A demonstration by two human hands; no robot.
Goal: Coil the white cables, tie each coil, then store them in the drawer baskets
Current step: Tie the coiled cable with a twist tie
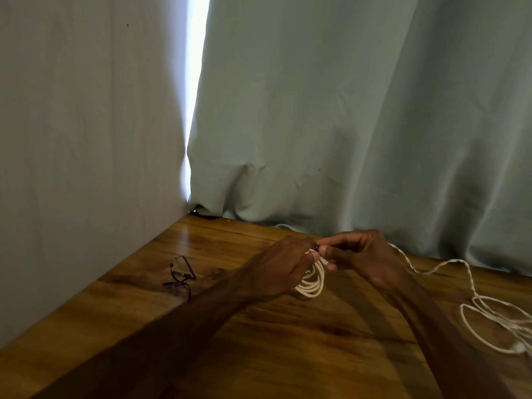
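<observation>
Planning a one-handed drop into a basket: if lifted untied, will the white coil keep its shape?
Probably not. The white coil hangs in slack, uneven loops from the left hand, so it looks floppy. No tie shows, and the right hand pinches its top too; released, it may spill open. Thin strands suggest it is light.

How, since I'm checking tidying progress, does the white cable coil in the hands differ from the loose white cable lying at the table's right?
The white cable coil is wound into tight, stacked loops; the loose white cable sprawls in wide, uneven loops. The left hand and right hand hold the coil; the loose cable lies on the wooden table. The coil looks smooth, the loose cable twisted. Both are thin and white.
</observation>
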